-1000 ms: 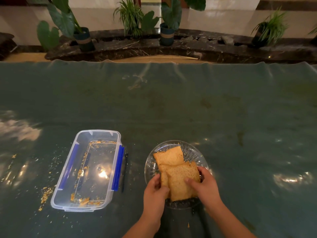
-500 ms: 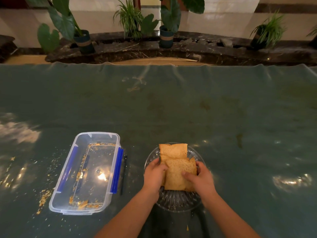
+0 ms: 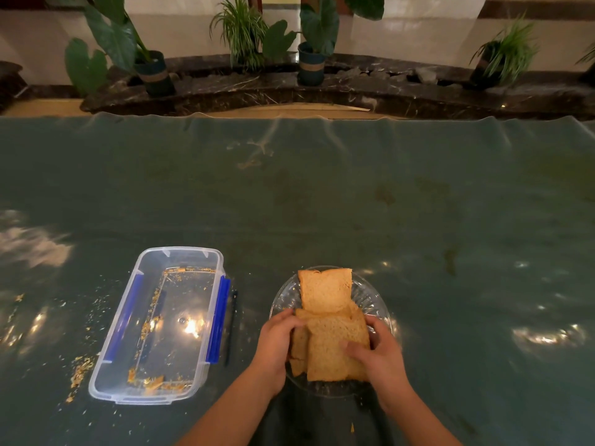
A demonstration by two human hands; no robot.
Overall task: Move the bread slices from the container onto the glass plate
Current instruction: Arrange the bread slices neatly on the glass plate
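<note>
Head view. Tan square bread slices [image 3: 328, 320] lie overlapped on the round ribbed glass plate [image 3: 375, 299] — probably to fit them within its rim. The left hand [image 3: 279, 341] curls against the stack's left edge; the right hand [image 3: 375, 350] lies fingers-down on the top slice, both apparently squaring the pile between them. The clear rectangular plastic container with blue clips [image 3: 161, 323] — left, well apart — holds only crumbs.

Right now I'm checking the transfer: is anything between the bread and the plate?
Nothing visible. The bread already lies on the plate, with the left hand and right hand on its sides. The container holds only crumbs.
</note>
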